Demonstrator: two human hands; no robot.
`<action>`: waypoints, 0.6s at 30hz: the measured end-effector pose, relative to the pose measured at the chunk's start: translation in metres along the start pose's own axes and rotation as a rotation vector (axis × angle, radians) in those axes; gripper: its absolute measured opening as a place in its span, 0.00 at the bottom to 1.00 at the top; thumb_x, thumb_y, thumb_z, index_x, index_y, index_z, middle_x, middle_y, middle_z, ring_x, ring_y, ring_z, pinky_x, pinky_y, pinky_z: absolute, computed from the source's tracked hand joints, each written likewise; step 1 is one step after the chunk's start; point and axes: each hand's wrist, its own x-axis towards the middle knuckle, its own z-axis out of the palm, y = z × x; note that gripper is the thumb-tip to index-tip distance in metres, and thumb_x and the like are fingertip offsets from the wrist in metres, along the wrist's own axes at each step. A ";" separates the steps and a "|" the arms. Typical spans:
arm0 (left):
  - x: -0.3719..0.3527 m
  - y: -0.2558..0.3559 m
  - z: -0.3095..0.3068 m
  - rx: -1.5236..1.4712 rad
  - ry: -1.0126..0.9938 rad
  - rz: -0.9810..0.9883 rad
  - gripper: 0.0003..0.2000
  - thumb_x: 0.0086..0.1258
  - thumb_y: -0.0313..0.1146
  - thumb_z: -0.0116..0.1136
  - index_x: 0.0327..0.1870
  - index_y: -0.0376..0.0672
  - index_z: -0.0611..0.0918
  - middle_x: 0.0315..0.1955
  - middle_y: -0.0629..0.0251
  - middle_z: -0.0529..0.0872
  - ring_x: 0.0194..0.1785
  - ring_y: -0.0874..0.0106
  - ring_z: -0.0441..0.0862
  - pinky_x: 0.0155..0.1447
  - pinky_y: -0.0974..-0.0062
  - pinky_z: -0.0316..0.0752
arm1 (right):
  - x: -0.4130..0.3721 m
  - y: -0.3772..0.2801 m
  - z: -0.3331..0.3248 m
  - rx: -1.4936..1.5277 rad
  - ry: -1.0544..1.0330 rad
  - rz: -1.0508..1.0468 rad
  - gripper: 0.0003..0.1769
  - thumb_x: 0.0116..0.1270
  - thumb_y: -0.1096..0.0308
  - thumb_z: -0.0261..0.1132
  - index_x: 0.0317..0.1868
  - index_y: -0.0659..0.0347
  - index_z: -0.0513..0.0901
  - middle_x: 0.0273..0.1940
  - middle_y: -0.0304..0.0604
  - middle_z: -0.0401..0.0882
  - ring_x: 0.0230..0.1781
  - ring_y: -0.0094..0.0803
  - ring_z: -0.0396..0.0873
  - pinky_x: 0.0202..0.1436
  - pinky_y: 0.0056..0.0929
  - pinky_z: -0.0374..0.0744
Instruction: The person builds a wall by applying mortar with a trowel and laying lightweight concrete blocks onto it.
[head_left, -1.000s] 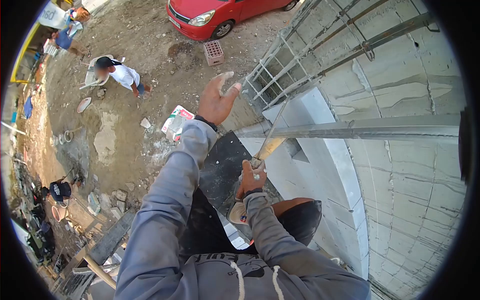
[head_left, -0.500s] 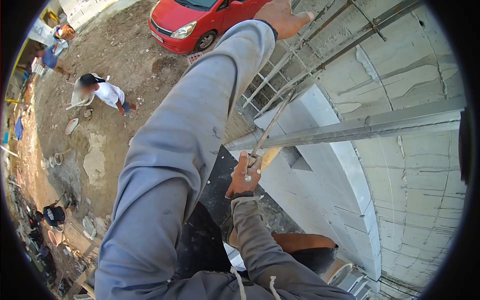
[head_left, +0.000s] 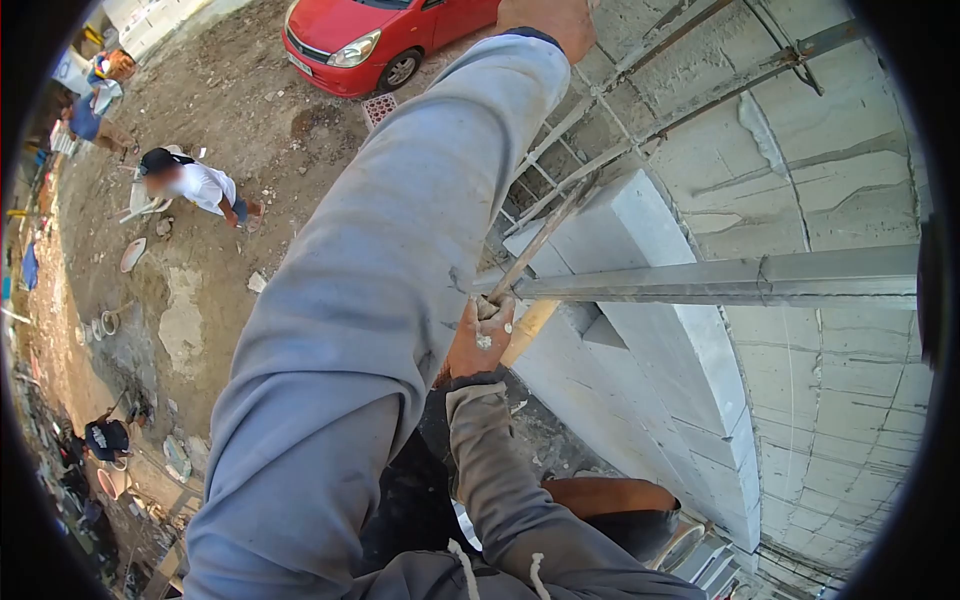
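The right hand (head_left: 483,340) is closed around the lower end of a long, thin tool (head_left: 545,235), whose shaft slants up and away to the right. Its far tip comes up against the rebar grid (head_left: 598,96) as I see it, though I can't tell whether they touch. The left hand (head_left: 550,25) reaches well beyond the right one, beside the rebar; its fingers are cut off by the top edge, so I can't tell whether it grips anything. Just ahead of the right hand, a metal beam (head_left: 720,280) runs off to the right, with a piece of wood (head_left: 530,330) close by. Right of that hand stand pale blocks (head_left: 665,370), then a concrete wall (head_left: 850,370). A red car (head_left: 370,50) sits left of the left hand, well apart.
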 end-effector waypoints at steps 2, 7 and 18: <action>0.006 -0.004 -0.002 0.042 -0.031 0.029 0.10 0.62 0.30 0.52 0.40 0.37 0.81 0.33 0.48 0.86 0.40 0.54 0.86 0.47 0.59 0.80 | -0.009 -0.007 0.003 -0.062 -0.021 -0.009 0.15 0.65 0.67 0.63 0.44 0.66 0.67 0.23 0.37 0.73 0.21 0.19 0.70 0.22 0.22 0.71; 0.005 -0.009 -0.003 0.012 0.028 0.085 0.10 0.61 0.31 0.53 0.39 0.37 0.82 0.33 0.47 0.86 0.41 0.54 0.86 0.47 0.59 0.79 | -0.024 -0.016 -0.004 -0.146 -0.034 0.054 0.14 0.66 0.66 0.62 0.43 0.67 0.68 0.23 0.38 0.73 0.23 0.20 0.70 0.25 0.23 0.70; 0.006 -0.008 -0.007 0.051 0.047 0.122 0.10 0.61 0.32 0.54 0.37 0.39 0.86 0.36 0.47 0.87 0.44 0.54 0.85 0.50 0.60 0.79 | -0.017 0.026 -0.011 -0.153 0.027 0.068 0.13 0.64 0.67 0.63 0.39 0.67 0.69 0.22 0.40 0.72 0.20 0.25 0.69 0.26 0.27 0.71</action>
